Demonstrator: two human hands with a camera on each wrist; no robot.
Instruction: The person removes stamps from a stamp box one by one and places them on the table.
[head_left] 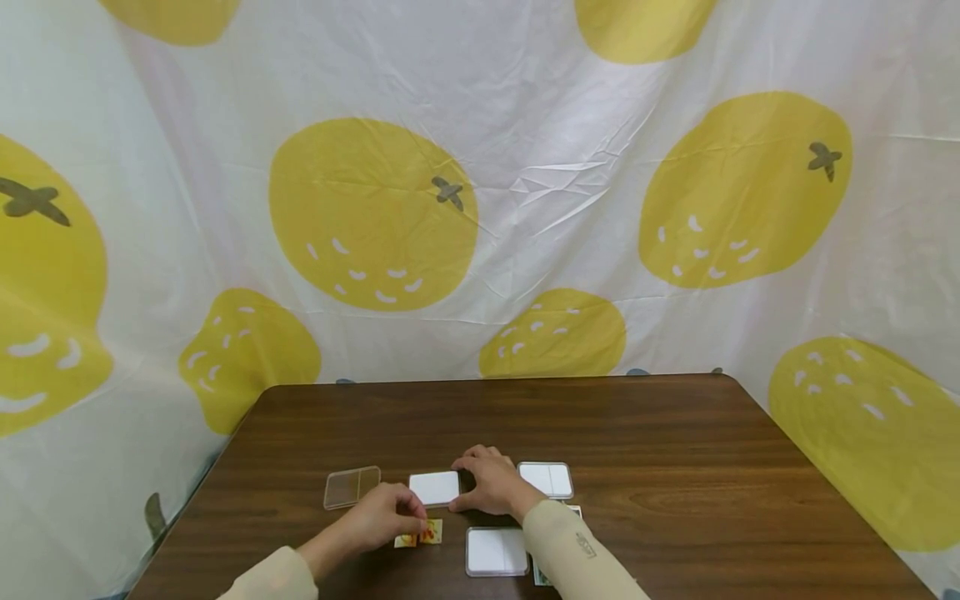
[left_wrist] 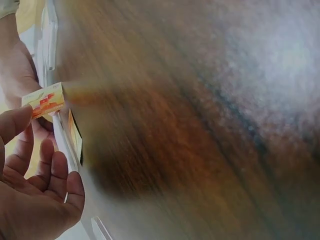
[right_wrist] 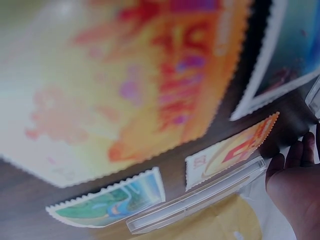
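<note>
My left hand pinches a small yellow-orange postage stamp between thumb and index finger, its other fingers loosely curled. In the head view a second yellow-orange stamp lies just below that hand. My right hand spans the right end of a clear plastic stamp case with a white insert, thumb at its near corner and fingers at the far one. Left of this case lies a transparent lid. The right wrist view shows the right hand's fingers at its right edge.
Two more white-lined cases lie on the brown table: one at the right, one nearer me. Green-toned stamps show partly under my right sleeve. A large orange stamp fills much of the right wrist view.
</note>
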